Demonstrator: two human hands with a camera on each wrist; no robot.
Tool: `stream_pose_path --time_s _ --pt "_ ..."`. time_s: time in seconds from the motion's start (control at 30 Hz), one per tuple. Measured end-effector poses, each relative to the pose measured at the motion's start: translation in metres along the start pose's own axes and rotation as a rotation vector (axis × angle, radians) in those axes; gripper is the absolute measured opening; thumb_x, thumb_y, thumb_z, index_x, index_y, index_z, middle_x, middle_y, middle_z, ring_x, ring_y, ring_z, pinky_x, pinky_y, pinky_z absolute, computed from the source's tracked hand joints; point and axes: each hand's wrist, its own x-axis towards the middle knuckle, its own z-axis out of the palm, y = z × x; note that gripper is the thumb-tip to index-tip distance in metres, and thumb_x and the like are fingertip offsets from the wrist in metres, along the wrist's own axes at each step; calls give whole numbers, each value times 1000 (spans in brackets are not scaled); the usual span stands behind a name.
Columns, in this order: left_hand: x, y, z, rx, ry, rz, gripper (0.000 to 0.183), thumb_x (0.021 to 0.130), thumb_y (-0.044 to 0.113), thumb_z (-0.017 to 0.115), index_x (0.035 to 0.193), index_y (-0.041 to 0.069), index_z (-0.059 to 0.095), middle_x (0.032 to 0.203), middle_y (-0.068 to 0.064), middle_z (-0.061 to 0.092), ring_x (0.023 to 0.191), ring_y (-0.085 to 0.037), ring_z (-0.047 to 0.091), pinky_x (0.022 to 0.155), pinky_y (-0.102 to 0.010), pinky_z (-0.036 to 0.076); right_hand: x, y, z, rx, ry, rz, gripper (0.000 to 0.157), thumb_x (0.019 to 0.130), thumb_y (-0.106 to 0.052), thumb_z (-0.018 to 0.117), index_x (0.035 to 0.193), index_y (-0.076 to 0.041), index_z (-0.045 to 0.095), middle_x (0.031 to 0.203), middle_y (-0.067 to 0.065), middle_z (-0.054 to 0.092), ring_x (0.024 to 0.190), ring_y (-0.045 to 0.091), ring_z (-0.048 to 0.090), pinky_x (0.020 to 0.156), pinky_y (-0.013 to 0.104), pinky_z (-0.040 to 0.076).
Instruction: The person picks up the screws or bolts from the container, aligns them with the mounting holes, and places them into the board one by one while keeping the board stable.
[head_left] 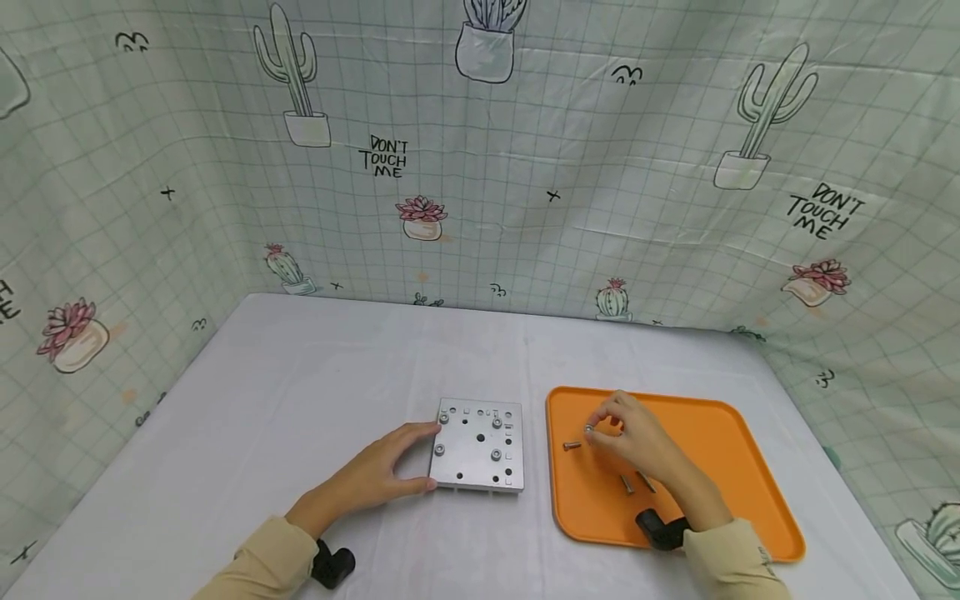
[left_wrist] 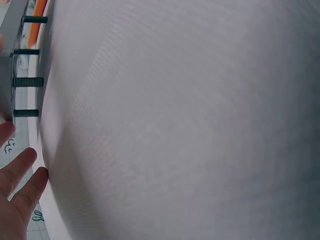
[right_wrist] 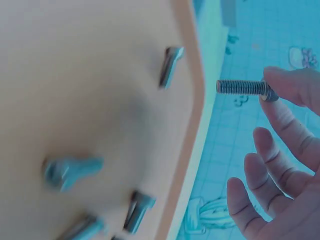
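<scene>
A silver metal plate with drilled holes lies on the table, several bolts standing in it with heads up. Their threaded shanks stick out below the plate in the left wrist view. At the plate's left edge, my left hand holds it between thumb and index finger, the other fingers extended. Over the orange tray, my right hand pinches one bolt by its head between thumb and index finger; its threaded shank points away from the fingers.
Loose bolts lie in the tray, one near its left side and others below the right hand. A white cloth covers the table. Behind it hangs a patterned curtain. Black wrist devices sit at both wrists.
</scene>
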Motion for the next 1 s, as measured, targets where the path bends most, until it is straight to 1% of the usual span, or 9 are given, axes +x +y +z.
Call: stream_pose_path --time_s 0.17,0.3,0.43,0.57,0.77,1.0 --pt "0 0 0 -9 4 1 70 79 42 71 138 17 43 142 -2 45 134 -25 39 108 -47 34 10 -10 7 9 31 -29 4 85 -21 68 85 -18 65 93 4 53 81 18 46 69 29 40" --pt "0 -1 0 -8 3 -9 70 79 42 71 138 17 43 142 -2 45 134 -25 39 108 -47 34 20 -18 13 46 53 -35 6 85 -20 68 87 -16 66 94 5 55 81 18 45 69 29 41" --pt "0 -1 0 -11 2 -9 70 79 42 71 138 17 43 142 -2 44 134 -25 38 109 -47 33 28 -26 19 73 79 -36 8 84 -19 70 88 -13 67 93 3 55 81 18 45 70 29 42" --pt "-1 -1 0 -15 0 -13 69 79 42 71 138 17 43 142 -1 45 134 -25 38 109 -47 33 35 -32 26 100 95 -20 10 83 -21 70 88 -13 68 94 3 55 83 18 48 72 29 43" --pt "-1 0 1 -17 -5 -19 69 79 40 71 138 17 43 142 -1 45 134 -24 38 109 -47 34 44 -42 36 176 104 16 13 81 -23 72 90 -14 69 96 5 56 85 22 51 73 29 43" --pt "0 0 1 -15 -3 -16 68 79 40 71 138 18 43 142 -1 44 134 -24 38 109 -47 34 51 -50 47 244 120 49 13 80 -21 74 90 -13 70 95 5 55 84 21 50 72 29 43"
